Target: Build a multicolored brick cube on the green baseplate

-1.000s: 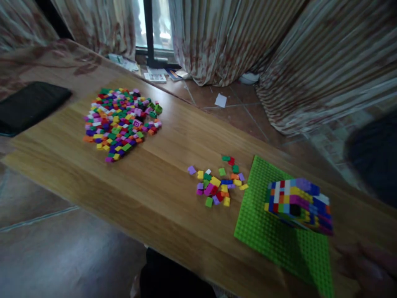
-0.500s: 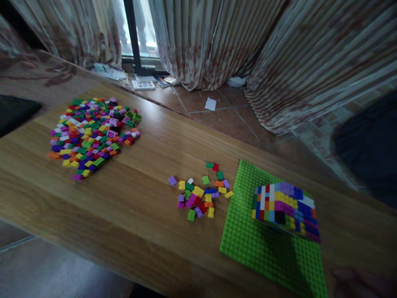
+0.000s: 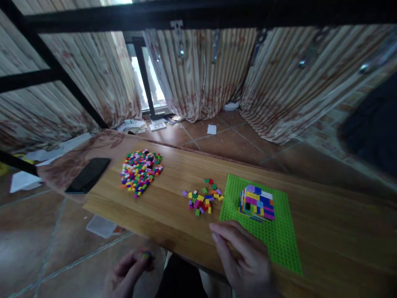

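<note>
Brick structure point(image 3: 257, 203) rests on the far half of the green baseplate point(image 3: 285, 244), toward the right end of the wooden table point(image 3: 335, 240); whether it is locked onto the studs cannot be determined. Its upper face shows mixed colours with a small dark area at the left.

Left hand point(image 3: 127, 273) is beyond the near table edge, fingers closed around a small piece point(image 3: 147, 255) that shows green-yellow and dark blue; blur and the fingers hide its exact form. Right hand point(image 3: 245, 258) is over the near edge of the table and overlaps the near left part of the baseplate in view. Thumb and forefinger come together at the tips — whether a brick is pinched between them cannot be told.

Loose bricks point(image 3: 197, 204) lie scattered just left of the baseplate. A larger brick pile point(image 3: 139, 169) lies farther left, near a dark flat device point(image 3: 88, 176).

Step in hand, by judgement: handling single pieces away from the structure — not seating them. The next move calls for a clear fingertip grip on one piece, correct orientation, alignment with the studs, and even downward pressure while the structure is steadied.
</note>
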Motion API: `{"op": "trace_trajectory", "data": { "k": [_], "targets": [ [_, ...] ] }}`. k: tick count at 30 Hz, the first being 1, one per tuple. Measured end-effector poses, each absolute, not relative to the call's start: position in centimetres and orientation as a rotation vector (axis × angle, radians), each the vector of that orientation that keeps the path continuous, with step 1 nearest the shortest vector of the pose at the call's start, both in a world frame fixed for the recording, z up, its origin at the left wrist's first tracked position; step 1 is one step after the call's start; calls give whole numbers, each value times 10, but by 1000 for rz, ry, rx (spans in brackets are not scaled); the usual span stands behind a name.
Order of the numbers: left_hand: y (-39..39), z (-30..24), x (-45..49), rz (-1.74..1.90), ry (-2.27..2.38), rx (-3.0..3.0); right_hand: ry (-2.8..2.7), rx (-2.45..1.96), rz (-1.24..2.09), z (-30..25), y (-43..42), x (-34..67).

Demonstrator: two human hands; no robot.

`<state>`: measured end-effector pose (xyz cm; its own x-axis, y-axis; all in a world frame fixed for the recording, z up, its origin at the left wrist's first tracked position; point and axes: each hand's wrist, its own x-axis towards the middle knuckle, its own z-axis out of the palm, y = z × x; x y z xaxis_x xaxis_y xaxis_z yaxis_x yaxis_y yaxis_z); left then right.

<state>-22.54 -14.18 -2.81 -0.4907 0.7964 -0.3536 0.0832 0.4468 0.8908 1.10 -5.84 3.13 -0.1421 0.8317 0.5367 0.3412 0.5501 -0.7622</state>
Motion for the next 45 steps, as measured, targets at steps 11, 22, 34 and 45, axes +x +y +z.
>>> {"op": "trace_trajectory", "data": {
  "k": [11, 22, 34, 45],
  "targets": [
    [-13, 63, -104, 1268, 1138, 844, -1425, -1045, 822, 25, -32, -2],
    [3, 42, -95, 1299, 1115, 778, -1332, -1095, 728, 20, -12, 1],
    [-1, 35, -100, 1313, 1180, 955, -1015, -1105, 1143, 12, -7, -1],
    [-5, 35, -109, 1272, 1405, 1270, -1010, -1104, 1113, 11, -6, -6]
  ]
}}
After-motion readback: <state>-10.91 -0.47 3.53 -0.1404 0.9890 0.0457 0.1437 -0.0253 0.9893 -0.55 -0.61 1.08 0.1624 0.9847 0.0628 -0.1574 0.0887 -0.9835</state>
